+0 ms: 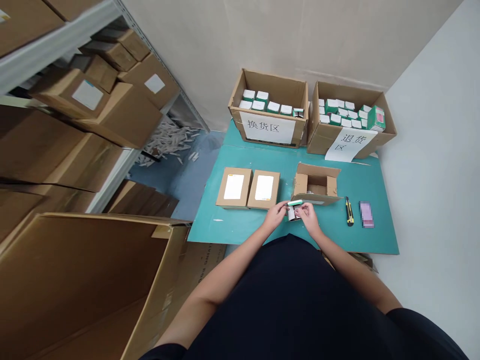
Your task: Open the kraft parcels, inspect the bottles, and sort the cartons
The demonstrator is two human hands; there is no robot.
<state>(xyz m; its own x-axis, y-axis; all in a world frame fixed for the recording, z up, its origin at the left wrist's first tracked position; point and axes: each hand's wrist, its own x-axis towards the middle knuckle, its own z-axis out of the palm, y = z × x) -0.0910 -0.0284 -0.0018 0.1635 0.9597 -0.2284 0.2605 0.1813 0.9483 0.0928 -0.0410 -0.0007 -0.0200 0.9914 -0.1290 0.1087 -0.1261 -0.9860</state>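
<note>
Both my hands meet over the near part of a teal table [240, 225]. My left hand [276, 214] and my right hand [308, 216] are closed on a small green and white product box [294, 207] held between them. Just behind the hands stands a small open cardboard box [315, 183] with its flaps up. Two closed cardboard parcels with white labels [234, 187] [264, 189] lie side by side to the left of it.
A yellow and black utility knife [349, 211] and a pink phone-like object [366, 214] lie right of the hands. Two labelled cartons [268, 131] [348, 142] of green and white boxes stand at the table's far edge. Shelves of cartons [93, 100] and a large open carton [86, 280] are on the left.
</note>
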